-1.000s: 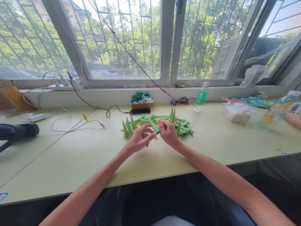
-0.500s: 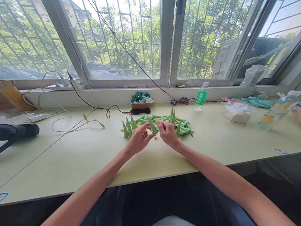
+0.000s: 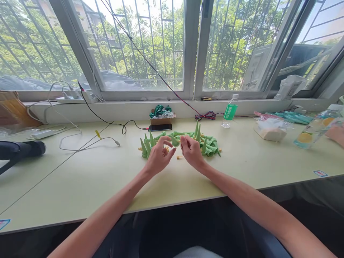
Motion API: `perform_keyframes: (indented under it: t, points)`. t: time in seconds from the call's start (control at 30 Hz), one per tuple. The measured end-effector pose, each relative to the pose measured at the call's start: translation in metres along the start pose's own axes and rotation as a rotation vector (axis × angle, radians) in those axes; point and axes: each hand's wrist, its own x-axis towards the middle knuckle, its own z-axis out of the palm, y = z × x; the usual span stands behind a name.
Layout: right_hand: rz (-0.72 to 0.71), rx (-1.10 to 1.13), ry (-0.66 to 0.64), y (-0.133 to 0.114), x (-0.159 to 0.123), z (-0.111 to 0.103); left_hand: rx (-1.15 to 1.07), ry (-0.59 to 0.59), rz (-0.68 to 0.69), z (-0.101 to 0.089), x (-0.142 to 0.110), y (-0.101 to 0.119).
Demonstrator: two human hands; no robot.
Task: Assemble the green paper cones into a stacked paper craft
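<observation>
A small green cone (image 3: 175, 141) is up between my two hands, its tip leaning away to the left. My left hand (image 3: 158, 156) has its thumb and forefinger spread apart at the cone's left side, thumb clear of it. The fingers of my right hand (image 3: 191, 150) are pinched together at its right side; the exact contact is hard to make out. Several green cones (image 3: 144, 148) stand upright left of my left hand. Others (image 3: 212, 147) lie heaped beyond and right of my right hand. A small yellow piece (image 3: 179, 157) lies on the table below the cone.
Behind the heap are a phone (image 3: 160, 127) on a cable and a small box (image 3: 156, 121) of green wrapping. A green-labelled bottle (image 3: 230, 111) stands near the sill. At right are a bag (image 3: 271, 130), a larger bottle (image 3: 313, 130) and another person's hand (image 3: 335, 133).
My left thumb and forefinger have spread away from the cone, which has turned and looks shorter. My right hand shifted slightly right. The other person's hand came further into view.
</observation>
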Motion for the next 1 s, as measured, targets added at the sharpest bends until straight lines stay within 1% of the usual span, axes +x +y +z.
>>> perform_keyframes:
  t: [0.1, 0.2, 0.37, 0.47, 0.53, 0.67, 0.83, 1.0]
  points:
    - [-0.007, 0.005, 0.001, 0.0, 0.0, 0.0, -0.08, -0.025, -0.066, -0.001, 0.001, -0.001]
    - [-0.018, -0.008, -0.003, 0.0, 0.0, 0.0, -0.167, -0.086, -0.141, -0.001, 0.001, 0.0]
    - [-0.042, -0.024, -0.009, 0.002, 0.0, 0.0, -0.364, -0.14, -0.241, -0.003, 0.004, 0.004]
    - [-0.067, -0.043, -0.037, 0.002, -0.001, 0.001, -0.457, -0.199, -0.309, -0.004, 0.005, 0.005]
    - [-0.077, -0.051, -0.057, 0.003, -0.001, 0.001, -0.478, -0.242, -0.343, -0.004, 0.005, 0.006]
    - [-0.078, -0.047, -0.073, 0.005, -0.001, 0.002, -0.474, -0.276, -0.366, -0.006, 0.004, 0.009]
    - [-0.081, -0.057, -0.079, 0.005, -0.001, 0.001, -0.474, -0.254, -0.365, -0.007, 0.004, 0.013]
    - [-0.079, -0.058, -0.091, 0.003, 0.0, 0.001, -0.476, -0.243, -0.358, -0.008, 0.004, 0.013]
